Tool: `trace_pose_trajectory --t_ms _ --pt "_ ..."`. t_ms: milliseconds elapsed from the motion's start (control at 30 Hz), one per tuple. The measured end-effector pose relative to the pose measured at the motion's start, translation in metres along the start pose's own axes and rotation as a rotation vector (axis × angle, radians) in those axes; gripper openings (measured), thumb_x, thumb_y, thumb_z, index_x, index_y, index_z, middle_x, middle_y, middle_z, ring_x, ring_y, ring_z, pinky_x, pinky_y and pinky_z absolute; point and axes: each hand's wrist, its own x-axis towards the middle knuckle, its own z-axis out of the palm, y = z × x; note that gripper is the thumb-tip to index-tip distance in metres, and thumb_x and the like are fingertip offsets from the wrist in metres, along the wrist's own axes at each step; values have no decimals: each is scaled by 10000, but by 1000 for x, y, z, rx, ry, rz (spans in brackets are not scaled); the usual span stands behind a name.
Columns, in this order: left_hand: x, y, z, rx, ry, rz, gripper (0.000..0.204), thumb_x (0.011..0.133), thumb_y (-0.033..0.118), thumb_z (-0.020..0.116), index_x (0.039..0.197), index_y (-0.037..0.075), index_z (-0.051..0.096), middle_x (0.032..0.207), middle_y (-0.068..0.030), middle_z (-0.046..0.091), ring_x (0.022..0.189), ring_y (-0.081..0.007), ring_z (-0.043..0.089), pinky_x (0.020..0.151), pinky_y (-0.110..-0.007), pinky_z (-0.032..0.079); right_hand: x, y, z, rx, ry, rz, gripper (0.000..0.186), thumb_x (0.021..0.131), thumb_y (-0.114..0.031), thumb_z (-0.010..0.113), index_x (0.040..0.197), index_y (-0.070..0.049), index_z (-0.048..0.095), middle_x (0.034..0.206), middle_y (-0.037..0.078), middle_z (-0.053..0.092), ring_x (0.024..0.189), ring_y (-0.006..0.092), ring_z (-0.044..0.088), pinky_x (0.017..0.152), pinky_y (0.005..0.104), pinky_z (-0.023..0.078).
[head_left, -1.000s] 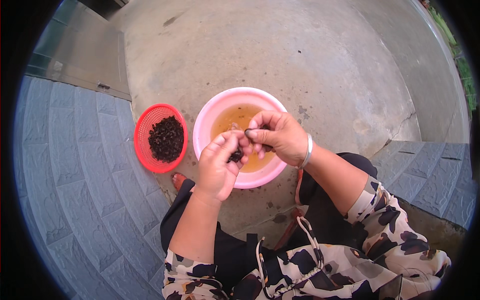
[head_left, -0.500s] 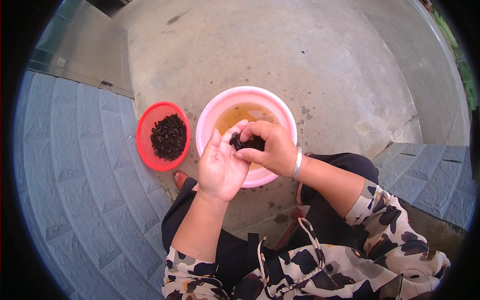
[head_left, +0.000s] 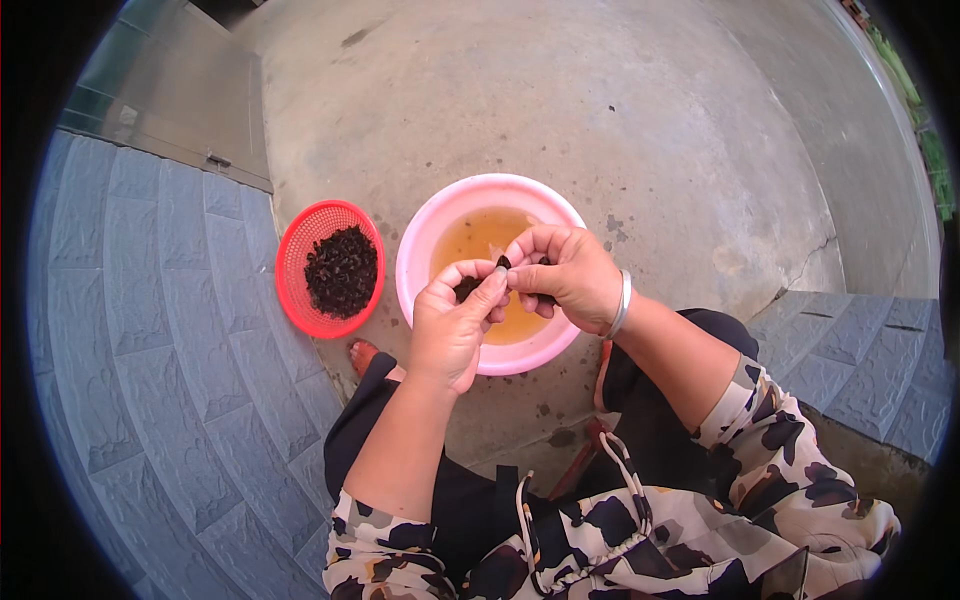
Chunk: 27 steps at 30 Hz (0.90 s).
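Note:
Over a pink basin (head_left: 412, 235) of yellowish-brown water (head_left: 475, 233), my two hands meet fingertip to fingertip. Between the thumbs and forefingers is a small black piece that looks like wood ear mushroom (head_left: 503, 262). My left hand (head_left: 443, 330) is closed, with more dark pieces (head_left: 466, 288) showing inside its curled fingers. My right hand (head_left: 580, 280), a silver bangle at its wrist, pinches the same piece from the other side. Some black bits also show under its curled fingers, partly hidden.
Left of the basin stands a red mesh basket (head_left: 291, 262) holding a heap of black wood ear pieces (head_left: 342, 272). Grey stone-tiled wall (head_left: 150, 300) runs along the left, and a tiled ledge (head_left: 850, 350) lies at the right. My feet and dark trouser legs flank the basin on concrete floor (head_left: 520, 90).
My left hand has turned from an open palm holding black pieces to closed fingers. Both hands now pinch one piece between their fingertips.

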Motion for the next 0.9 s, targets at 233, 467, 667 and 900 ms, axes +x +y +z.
trace_pose_trajectory --t_ms 233,467,667,900 --pt "2 2 2 -59 12 -22 117 865 167 546 872 50 547 756 -25 566 632 -77 493 543 -203 398 -2 -9 -10 39 -119 72 128 786 -34 564 905 -19 520 710 35 559 554 82 548 399 195 380" --pt "2 0 8 206 96 106 127 856 166 563 871 40 555 718 -14 558 606 -69 488 535 -193 390 -2 -11 -6 103 -105 132 99 813 -58 557 899 -18 529 704 33 550 539 76 524 393 195 362" --pt "3 0 6 97 31 68 133 875 173 529 882 42 546 725 -14 551 611 -72 480 534 -196 378 2 0 -12 67 -153 31 87 818 -31 555 900 -15 529 731 36 558 553 75 522 411 201 387" --pt "0 7 6 -162 -135 -50 145 898 172 477 924 38 525 751 -19 542 623 -83 478 529 -204 374 -1 -11 -12 157 -286 40 146 800 8 558 941 -5 525 795 52 568 568 91 536 450 214 432"
